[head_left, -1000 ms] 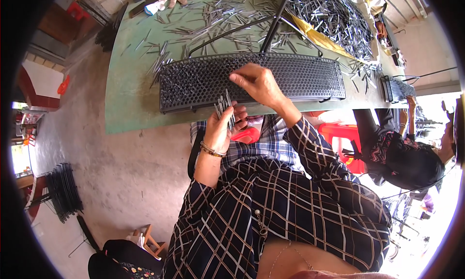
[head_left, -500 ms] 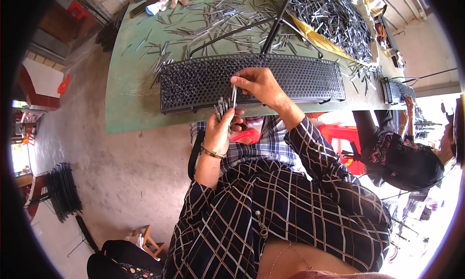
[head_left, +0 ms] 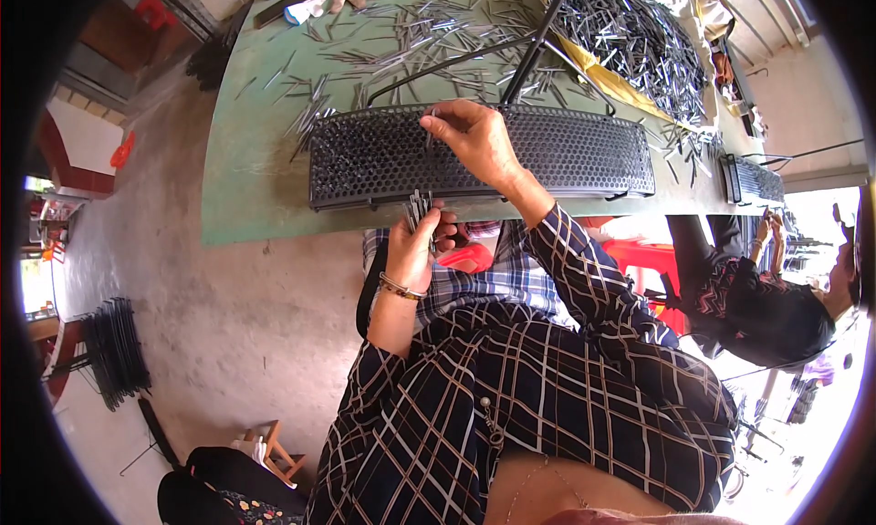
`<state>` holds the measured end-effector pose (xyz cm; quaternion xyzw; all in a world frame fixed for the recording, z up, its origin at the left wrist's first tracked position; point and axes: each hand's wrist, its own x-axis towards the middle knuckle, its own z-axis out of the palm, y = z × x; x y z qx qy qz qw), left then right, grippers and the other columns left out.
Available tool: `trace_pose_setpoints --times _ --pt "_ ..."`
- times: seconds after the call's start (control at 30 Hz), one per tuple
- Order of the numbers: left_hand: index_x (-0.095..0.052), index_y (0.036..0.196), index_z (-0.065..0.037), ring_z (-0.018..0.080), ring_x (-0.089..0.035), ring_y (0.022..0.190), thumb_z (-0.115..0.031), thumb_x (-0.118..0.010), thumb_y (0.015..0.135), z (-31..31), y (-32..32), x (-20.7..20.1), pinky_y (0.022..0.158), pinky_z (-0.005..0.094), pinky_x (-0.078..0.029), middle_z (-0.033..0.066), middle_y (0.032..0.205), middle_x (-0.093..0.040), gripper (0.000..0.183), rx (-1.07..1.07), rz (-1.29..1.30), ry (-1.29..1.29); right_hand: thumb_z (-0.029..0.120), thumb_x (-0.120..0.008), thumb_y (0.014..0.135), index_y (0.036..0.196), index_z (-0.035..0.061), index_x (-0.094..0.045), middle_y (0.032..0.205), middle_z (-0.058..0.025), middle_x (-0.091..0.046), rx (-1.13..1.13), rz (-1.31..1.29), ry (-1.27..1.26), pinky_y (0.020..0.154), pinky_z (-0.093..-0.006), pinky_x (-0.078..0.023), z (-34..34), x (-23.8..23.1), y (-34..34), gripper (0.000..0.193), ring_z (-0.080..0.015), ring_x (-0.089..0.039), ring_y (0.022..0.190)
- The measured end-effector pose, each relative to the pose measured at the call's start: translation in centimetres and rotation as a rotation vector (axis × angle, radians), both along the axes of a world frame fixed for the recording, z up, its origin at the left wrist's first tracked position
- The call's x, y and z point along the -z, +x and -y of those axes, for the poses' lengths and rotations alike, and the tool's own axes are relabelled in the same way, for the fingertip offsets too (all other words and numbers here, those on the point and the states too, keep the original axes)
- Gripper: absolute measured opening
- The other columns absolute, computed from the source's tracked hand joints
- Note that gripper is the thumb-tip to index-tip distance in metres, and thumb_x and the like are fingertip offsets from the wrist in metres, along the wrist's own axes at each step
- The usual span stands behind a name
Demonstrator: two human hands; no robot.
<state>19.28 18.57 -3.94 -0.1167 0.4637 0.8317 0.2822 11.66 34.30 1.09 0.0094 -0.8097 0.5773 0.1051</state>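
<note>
A: Landmark?
B: Black perforated panel point(head_left: 566, 165), on the green tabletop point(head_left: 246, 192). Long axis runs left to right across the person's front, slightly bowed in this lens.

A: Right hand point(head_left: 470, 146)?
B: The nearer one. Sits over the panel, left of its middle. Thumb and fingertips pinched together; a single strip point(head_left: 429, 140) seems to show at the tips, dark on dark, pointing roughly across the panel's long axis. Contact with the holes: can't make out.

A: Left hand point(head_left: 415, 249)?
B: Just short of the panel's near edge, also left of middle. Fingers curled round a bundle of thin metal strips point(head_left: 420, 207), upper ends aimed at the panel, so also crosswise to its length.

A: So strips versus panel?
B: Bundle lies at the near edge, pinched strip above the perforated face. Right hand is farther out than left, nearly straight ahead of it and a bit right.

A: Other stuff?
B: Loose strips point(head_left: 438, 37) scattered beyond the panel's far edge, a big heap of strips point(head_left: 630, 51) beyond its right half. Black rods point(head_left: 529, 64) rise behind the panel.
</note>
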Motion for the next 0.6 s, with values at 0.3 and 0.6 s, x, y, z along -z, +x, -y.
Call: trace_pose_setpoints --times 0.3,0.6 --pt "-0.057 0.105 -0.002 0.0128 -0.060 0.070 -0.015 -0.056 0.088 0.0 0.0 -0.2 0.056 0.0240 -0.050 0.0086 0.086 -0.064 0.021 -0.002 0.022 0.013 0.017 -0.070 0.078 0.089 -0.0015 -0.065 0.082 -0.0114 -0.064 0.004 -0.230 0.140 0.061 -0.0283 -0.049 0.9 0.1 0.1 0.022 -0.0177 -0.061 0.065" --pt "-0.057 0.105 -0.001 0.0124 -0.060 0.070 -0.015 -0.056 0.088 -0.2 0.1 -0.4 0.055 0.0239 -0.050 0.0084 0.086 -0.064 0.022 0.006 0.032 -0.002 0.020 -0.069 0.079 0.092 -0.0008 -0.065 0.083 -0.0109 -0.066 0.038 -0.120 0.117 0.063 -0.0278 -0.050 1.4 2.0 0.3 0.024 -0.0167 -0.062 0.068"
